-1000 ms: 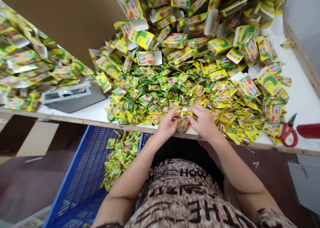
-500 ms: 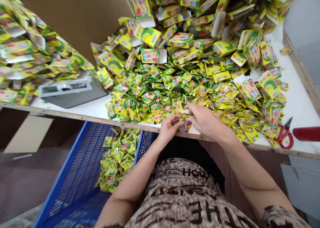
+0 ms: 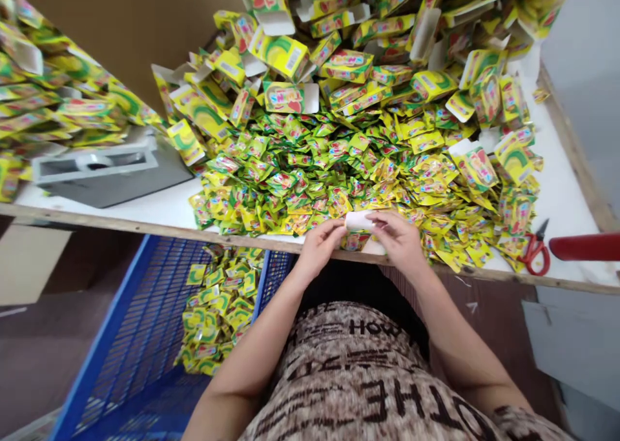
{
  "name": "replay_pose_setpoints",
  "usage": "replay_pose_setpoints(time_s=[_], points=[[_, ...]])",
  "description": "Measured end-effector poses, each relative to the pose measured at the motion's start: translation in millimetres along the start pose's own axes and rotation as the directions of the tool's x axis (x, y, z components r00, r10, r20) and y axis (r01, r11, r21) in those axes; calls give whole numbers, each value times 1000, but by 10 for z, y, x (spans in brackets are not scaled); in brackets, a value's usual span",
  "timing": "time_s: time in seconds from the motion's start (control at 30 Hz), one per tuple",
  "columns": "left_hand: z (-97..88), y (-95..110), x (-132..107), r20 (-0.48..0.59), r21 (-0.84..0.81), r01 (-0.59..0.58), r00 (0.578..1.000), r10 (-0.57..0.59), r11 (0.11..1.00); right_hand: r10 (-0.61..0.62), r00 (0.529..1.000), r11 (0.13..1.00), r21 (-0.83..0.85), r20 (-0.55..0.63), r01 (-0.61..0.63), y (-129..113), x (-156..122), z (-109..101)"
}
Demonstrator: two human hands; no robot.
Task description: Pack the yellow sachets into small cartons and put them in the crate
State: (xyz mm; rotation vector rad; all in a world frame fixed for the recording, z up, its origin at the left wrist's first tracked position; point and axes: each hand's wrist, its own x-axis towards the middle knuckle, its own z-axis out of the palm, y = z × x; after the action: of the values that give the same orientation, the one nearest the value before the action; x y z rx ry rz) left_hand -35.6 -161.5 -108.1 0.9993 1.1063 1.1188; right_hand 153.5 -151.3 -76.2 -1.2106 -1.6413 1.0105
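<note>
At the table's front edge my left hand (image 3: 322, 241) and my right hand (image 3: 397, 237) pinch a small carton between them, its white flap (image 3: 359, 220) facing up. The left fingers grip its left end; the right fingers are on the flap's right end. Just below the carton, a yellow and green packet or box (image 3: 356, 241) lies at the edge. Behind my hands spreads a heap of small green and yellow candy packets (image 3: 310, 170). Many yellow cartons with open white flaps (image 3: 346, 65) are piled beyond them.
A blue plastic crate (image 3: 116, 312) below the table on the left holds filled yellow boxes (image 3: 217, 312). A grey metal-like holder (image 3: 116, 170) stands on the table at left. Red-handled scissors (image 3: 537, 254) and a red object (image 3: 584, 246) lie at right. A brown cardboard panel (image 3: 130, 28) rises behind.
My right hand has turned and shifted from above the carton to its right side. The carton's white flap now shows more broadly. The view has shifted slightly.
</note>
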Motion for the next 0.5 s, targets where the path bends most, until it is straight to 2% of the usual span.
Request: replay_pose_setpoints(time_s=[0.03,0.1,0.17,0.23,0.3,0.37,0.5], points=[[-12,23,14,-18,-20,34,999,-34,999,109,994,985,133,-12,-107,22,-54,44],[-43,75,54,-15,-133,138,990,-141,982,248,966,900,353,74,-258,56,-119,117],[-71,130,96,46,-243,254,967,-250,936,280,949,825,469,145,-315,68,-127,151],[-81,180,119,110,-284,322,947,-303,903,290,947,795,516,137,-318,60,-101,157],[-66,212,114,165,-254,337,939,-303,907,302,948,795,523,99,-307,42,-59,166],[-32,220,97,169,-204,312,945,-280,928,291,954,835,467,73,-291,33,-8,194],[34,184,83,17,-199,212,977,-213,957,213,977,947,245,5,-208,65,101,244]])
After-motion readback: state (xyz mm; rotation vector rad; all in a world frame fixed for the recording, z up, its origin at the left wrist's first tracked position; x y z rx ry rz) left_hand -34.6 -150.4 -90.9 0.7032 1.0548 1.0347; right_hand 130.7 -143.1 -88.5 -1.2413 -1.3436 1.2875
